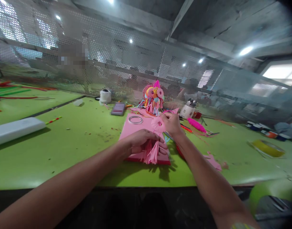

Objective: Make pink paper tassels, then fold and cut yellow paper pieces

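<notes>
In the head view, my right hand pinches the top edge of a round pink paper rosette with a dark pink spot at its centre. Strips of a pink tassel hang below the rosette. Curled around the upper part of those strips is my left hand, its fingers partly hidden by them. Both hands are above a pink board with a red front edge. A silver ring lies on the board, left of the rosette.
Behind the board is a colourful tasselled ornament with pink rosettes. A white thread spool, a white pot-like device, a bright pink bundle, a yellow tape roll and a long white box are on the green table.
</notes>
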A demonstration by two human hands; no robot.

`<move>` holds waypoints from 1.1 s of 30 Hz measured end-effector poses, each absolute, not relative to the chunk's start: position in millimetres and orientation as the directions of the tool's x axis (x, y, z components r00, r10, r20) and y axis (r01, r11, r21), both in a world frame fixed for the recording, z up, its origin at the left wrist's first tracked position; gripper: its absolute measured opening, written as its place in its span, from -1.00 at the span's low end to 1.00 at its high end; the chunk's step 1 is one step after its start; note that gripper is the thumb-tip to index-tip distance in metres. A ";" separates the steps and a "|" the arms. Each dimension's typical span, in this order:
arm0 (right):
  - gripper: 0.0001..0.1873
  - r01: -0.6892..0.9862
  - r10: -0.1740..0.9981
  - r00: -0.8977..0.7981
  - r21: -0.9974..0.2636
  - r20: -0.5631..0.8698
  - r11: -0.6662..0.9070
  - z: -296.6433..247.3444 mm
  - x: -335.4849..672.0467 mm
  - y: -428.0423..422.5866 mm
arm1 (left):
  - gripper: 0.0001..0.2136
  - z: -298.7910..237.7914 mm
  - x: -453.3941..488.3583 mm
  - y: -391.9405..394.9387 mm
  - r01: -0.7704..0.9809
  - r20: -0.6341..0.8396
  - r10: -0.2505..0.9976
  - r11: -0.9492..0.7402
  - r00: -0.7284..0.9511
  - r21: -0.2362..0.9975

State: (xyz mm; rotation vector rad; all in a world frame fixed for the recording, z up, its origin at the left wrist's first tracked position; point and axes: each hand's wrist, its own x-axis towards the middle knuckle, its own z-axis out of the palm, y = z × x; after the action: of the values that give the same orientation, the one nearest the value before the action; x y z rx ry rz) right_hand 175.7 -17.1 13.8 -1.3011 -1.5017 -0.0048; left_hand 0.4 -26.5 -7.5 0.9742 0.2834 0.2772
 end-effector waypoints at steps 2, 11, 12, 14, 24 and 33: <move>-0.51 0.691 0.714 0.205 -0.615 0.670 0.380 12.0 176.4 -14.1 | -0.85 -6.0 1.1 -25.3 -0.103 -0.114 0.346 0.550 0.931 0.829; -0.51 0.683 0.733 0.212 -0.634 0.647 0.362 7.8 179.1 -6.5 | -0.85 0.8 -1.1 -23.8 -0.136 -0.125 0.413 0.547 0.902 0.826; -0.51 0.682 0.734 0.214 -0.636 0.645 0.360 7.6 179.8 -5.9 | -0.84 1.0 -1.2 -23.2 -0.137 -0.135 0.430 0.544 0.892 0.828; -0.51 0.683 0.733 0.218 -0.637 0.644 0.357 7.6 180.7 -5.7 | -0.83 0.5 -0.9 -21.8 -0.137 -0.143 0.443 0.541 0.885 0.830; -0.51 0.693 0.737 0.178 -0.615 0.652 0.376 11.8 175.4 -11.9 | -0.92 -4.6 -2.3 -21.0 -0.062 -0.155 0.345 0.544 0.926 0.837; -0.51 0.697 0.740 0.144 -0.598 0.657 0.396 12.6 172.1 -14.7 | -0.93 -0.1 -4.6 -28.1 -0.071 -0.139 0.373 0.498 0.917 0.864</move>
State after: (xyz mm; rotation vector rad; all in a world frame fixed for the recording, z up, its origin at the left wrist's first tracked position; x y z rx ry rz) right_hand 172.1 -14.7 12.6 -1.3172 -1.5677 0.0499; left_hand -4.6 -28.1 -0.1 1.0185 0.3284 0.2750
